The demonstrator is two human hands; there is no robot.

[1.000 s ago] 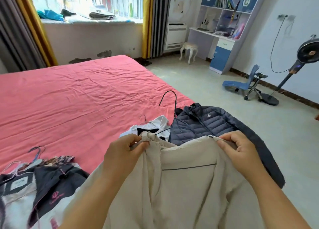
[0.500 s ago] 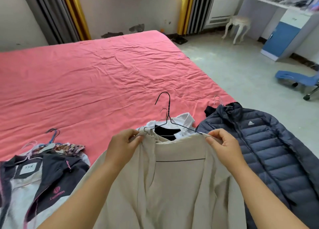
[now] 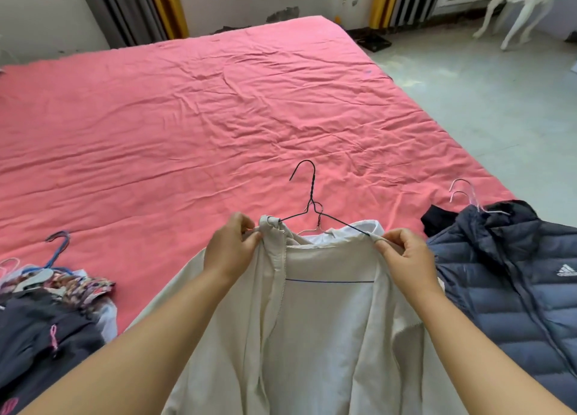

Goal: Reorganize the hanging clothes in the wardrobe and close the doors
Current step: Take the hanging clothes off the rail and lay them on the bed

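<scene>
A cream zip-up jacket (image 3: 324, 330) hangs on a black wire hanger (image 3: 310, 196) above the near edge of the bed. My left hand (image 3: 232, 246) pinches the jacket's left collar edge. My right hand (image 3: 406, 253) pinches its right shoulder where the hanger wire ends. A navy quilted jacket (image 3: 512, 283) lies to the right on pale wire hangers (image 3: 465, 194). A white garment (image 3: 352, 232) lies just behind the cream jacket. A pile of dark and patterned clothes (image 3: 46, 314) with blue and white hangers lies at the left. No wardrobe is in view.
The pink bed sheet (image 3: 203, 117) stretches ahead, wrinkled and bare in its middle. Grey and yellow curtains (image 3: 137, 8) hang at the back wall. Light tiled floor (image 3: 499, 102) lies to the right, with a white stool (image 3: 518, 5) at the far corner.
The view has tilted down and turned left toward the bed. Both hands keep their hold on the cream jacket, which now sits squarer over the wire hanger.
</scene>
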